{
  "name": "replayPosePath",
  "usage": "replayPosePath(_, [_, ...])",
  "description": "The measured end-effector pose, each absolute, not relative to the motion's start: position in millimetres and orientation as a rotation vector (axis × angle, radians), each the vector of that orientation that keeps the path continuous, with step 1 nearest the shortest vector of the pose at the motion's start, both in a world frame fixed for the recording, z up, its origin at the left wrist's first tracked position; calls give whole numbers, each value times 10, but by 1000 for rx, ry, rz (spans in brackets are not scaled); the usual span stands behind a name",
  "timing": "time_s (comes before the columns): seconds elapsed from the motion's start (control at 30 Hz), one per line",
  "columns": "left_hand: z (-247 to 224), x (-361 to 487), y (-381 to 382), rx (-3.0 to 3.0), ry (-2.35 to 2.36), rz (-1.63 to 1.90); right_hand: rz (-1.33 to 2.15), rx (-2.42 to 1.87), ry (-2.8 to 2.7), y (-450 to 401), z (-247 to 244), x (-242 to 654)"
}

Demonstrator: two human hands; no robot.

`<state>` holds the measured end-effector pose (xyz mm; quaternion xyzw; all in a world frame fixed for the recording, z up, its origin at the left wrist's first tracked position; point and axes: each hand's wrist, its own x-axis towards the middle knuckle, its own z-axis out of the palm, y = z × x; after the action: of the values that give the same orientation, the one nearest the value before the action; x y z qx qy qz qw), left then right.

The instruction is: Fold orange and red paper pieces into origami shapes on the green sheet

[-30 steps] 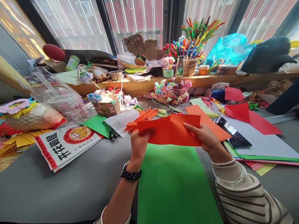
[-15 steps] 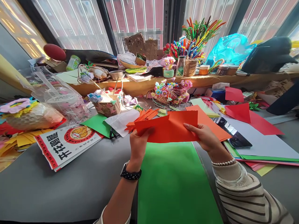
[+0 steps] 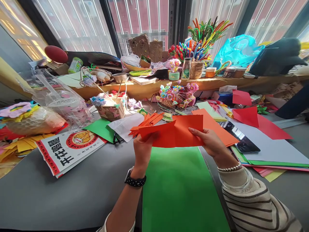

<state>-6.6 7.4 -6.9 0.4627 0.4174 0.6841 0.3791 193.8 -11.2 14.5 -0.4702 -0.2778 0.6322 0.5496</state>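
A sheet of orange paper (image 3: 176, 132) with a crease down its middle is held up between my two hands. My left hand (image 3: 143, 149) pinches its left end, thumb on the near face. At the right end, my right hand (image 3: 209, 138) grips it with the thumb on the near side; the other fingers are partly hidden behind. Below the paper lies a green mat or sheet (image 3: 178, 190). Folded orange strips (image 3: 149, 121) lie just beyond my left hand. Another orange sheet (image 3: 218, 130) rests behind my right hand.
To the right, a black phone (image 3: 241, 138) lies on stacked coloured paper (image 3: 277, 148). A printed paper bag (image 3: 70, 151) and green paper (image 3: 100, 129) are on the left. Behind stand a small flower basket (image 3: 112, 108) and craft flowers (image 3: 177, 95). A cluttered sill (image 3: 145, 87) runs along the window.
My right hand and its end of the orange paper have shifted very slightly left. The crease looks a little more bent. My left hand stays nearly still.
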Motion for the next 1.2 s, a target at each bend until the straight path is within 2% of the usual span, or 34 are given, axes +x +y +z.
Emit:
replayPosePath(0.3, [-25,-54,51,1164,1126,1747,1462,-1113,-684,-114,138,1922])
replayPosePath(0.57, [65,-93,46,1083,1060,1359,1320,-1107,-688,-99,136,1938])
replayPosePath(0.8, [28,-89,65,1072,1052,1450,1281,-1253,-774,-126,171,1933])
replayPosePath(1.0, [-8,-76,66,1117,1152,1550,1357,-1174,-688,-101,114,1907])
replayPosePath(1.2, [55,-75,38,1133,1114,1469,1342,-1260,-762,-127,178,1959])
